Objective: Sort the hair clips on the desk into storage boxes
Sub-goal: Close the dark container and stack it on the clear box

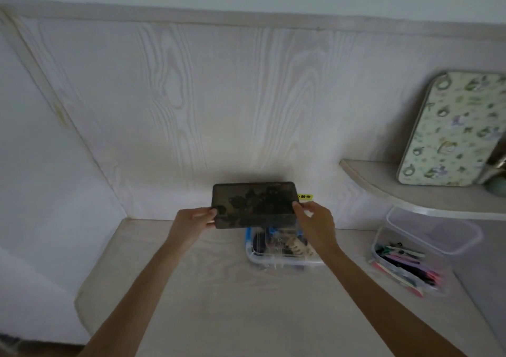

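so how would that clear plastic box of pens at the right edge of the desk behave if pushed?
The clear plastic box of pens probably slides easily on the smooth pale desk. It looks thin-walled, so likely light and slightly flexible. The loose pens may shift or rattle; tipping seems unlikely since it sits low.

Pale matt wood-grain on the surface and the back panel. Dark, smoky translucent plastic on the held box; clear glossy plastic on the tub beneath and the bin at right.
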A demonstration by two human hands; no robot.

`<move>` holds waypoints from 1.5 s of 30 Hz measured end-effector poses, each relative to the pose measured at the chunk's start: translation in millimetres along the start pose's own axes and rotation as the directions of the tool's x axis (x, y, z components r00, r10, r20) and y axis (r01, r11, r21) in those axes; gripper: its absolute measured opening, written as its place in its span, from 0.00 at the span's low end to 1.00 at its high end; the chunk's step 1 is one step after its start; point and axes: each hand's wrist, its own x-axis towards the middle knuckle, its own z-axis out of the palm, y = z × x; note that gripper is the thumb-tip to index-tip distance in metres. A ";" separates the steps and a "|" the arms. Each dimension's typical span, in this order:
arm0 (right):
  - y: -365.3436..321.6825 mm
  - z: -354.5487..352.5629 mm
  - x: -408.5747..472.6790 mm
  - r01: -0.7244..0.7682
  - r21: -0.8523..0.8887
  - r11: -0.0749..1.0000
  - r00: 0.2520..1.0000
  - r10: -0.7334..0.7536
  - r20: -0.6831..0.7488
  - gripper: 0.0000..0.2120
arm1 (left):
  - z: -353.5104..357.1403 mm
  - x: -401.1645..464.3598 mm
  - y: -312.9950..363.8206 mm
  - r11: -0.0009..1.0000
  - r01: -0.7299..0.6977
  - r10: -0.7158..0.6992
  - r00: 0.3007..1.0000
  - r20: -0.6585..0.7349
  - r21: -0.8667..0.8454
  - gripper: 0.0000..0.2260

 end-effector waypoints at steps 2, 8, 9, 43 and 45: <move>20.1 -21.6 8.2 -0.049 -0.073 0.996 0.999 0.050 0.005 0.18 | 30.0 1.8 -5.1 0.999 0.012 -0.014 0.999 0.041 0.044 0.13; 58.2 -43.2 21.5 -0.105 -0.209 0.972 0.990 0.121 0.066 0.20 | 79.8 7.9 -21.5 0.996 0.079 -0.080 0.996 0.038 0.043 0.13; 59.6 -43.1 21.9 -0.105 -0.184 0.977 0.991 0.118 0.061 0.20 | 81.4 7.7 -22.8 0.997 0.070 -0.071 0.997 0.032 0.044 0.13; 240.0 -205.4 -8.1 -0.505 0.294 0.812 0.817 0.559 -0.139 0.15 | 360.0 -20.6 -49.3 0.752 -0.330 -0.079 0.813 0.576 0.570 0.19; 245.8 -212.4 1.9 -0.540 0.336 0.771 0.795 0.599 -0.096 0.24 | 381.5 -12.5 -52.9 0.771 -0.257 -0.139 0.825 0.547 0.583 0.23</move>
